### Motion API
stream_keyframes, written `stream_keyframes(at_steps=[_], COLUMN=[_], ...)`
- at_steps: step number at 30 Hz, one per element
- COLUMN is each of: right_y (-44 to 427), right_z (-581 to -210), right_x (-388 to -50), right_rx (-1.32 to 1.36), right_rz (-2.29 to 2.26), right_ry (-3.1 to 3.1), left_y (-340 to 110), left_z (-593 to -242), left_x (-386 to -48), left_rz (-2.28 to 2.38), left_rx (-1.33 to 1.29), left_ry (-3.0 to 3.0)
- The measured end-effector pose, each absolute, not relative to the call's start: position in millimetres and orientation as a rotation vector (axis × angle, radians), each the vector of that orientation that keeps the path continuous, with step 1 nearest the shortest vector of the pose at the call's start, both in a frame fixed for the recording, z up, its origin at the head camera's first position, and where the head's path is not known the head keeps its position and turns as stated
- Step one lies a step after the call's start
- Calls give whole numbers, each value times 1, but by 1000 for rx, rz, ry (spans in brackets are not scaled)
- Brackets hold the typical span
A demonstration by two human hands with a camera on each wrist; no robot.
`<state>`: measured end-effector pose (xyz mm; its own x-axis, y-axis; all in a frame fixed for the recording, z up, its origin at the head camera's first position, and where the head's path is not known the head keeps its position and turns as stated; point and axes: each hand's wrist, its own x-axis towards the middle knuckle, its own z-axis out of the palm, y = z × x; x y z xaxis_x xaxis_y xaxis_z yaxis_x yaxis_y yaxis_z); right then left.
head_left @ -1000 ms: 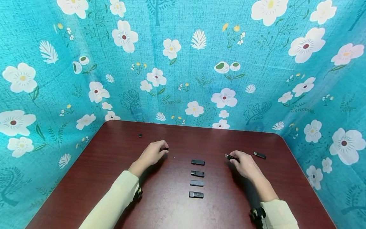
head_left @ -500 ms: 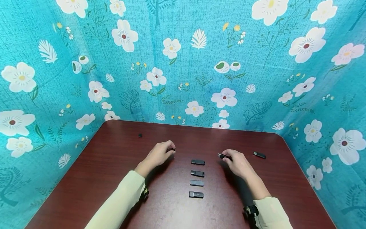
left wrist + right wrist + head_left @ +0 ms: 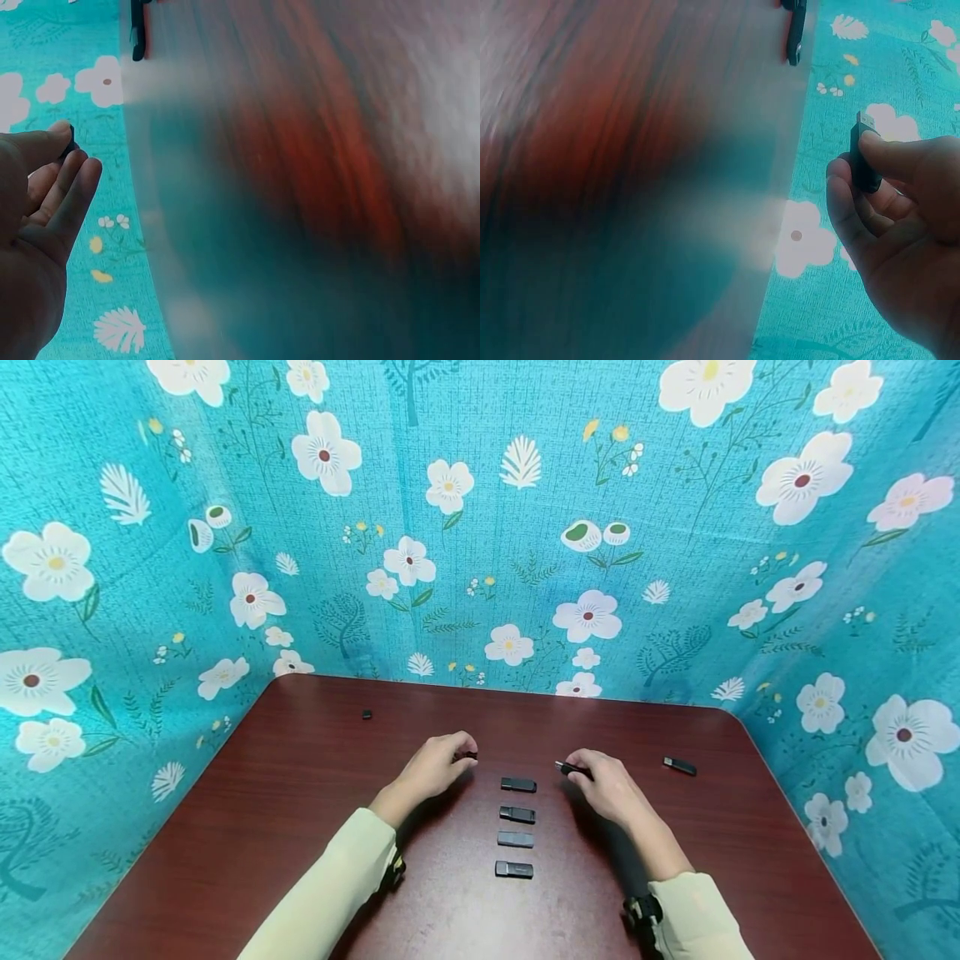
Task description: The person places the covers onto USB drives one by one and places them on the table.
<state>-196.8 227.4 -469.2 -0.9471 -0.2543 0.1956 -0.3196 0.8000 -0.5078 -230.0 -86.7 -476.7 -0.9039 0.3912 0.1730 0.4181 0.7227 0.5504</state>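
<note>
My right hand (image 3: 606, 783) pinches a black USB flash drive (image 3: 864, 161) between thumb and fingers, its bare metal plug pointing left toward the other hand. Across from it my left hand (image 3: 431, 767) pinches a small black cap (image 3: 70, 142), mostly hidden by the fingertips. The two hands are held apart over the table (image 3: 315, 793). Between and below them lies a column of capped flash drives: a black one (image 3: 518, 785) at the top, another black one (image 3: 517, 815), a grey one (image 3: 515, 839), and a black one (image 3: 513, 869) nearest me.
An uncapped black flash drive (image 3: 679, 766) lies at the right of the table. Toward the far left rests another small black cap (image 3: 367, 714). A blue flowered curtain (image 3: 480, 527) stands along the table's back and sides.
My left hand has moved right with the cap, and my right hand has moved left with the flash drive. The gap between them is narrower; the drives on the table stay put.
</note>
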Motion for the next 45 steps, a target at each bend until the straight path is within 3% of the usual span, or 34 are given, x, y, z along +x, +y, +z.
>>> stream_keyframes(at_steps=[45], right_y=[175], right_z=[-467], right_x=[-197], right_rx=[622], right_rz=[875], right_ry=[-2806], left_y=[-41], left_z=[-480], left_x=[-224], left_rz=[-1054], left_rx=[-858], left_ry=[-2787])
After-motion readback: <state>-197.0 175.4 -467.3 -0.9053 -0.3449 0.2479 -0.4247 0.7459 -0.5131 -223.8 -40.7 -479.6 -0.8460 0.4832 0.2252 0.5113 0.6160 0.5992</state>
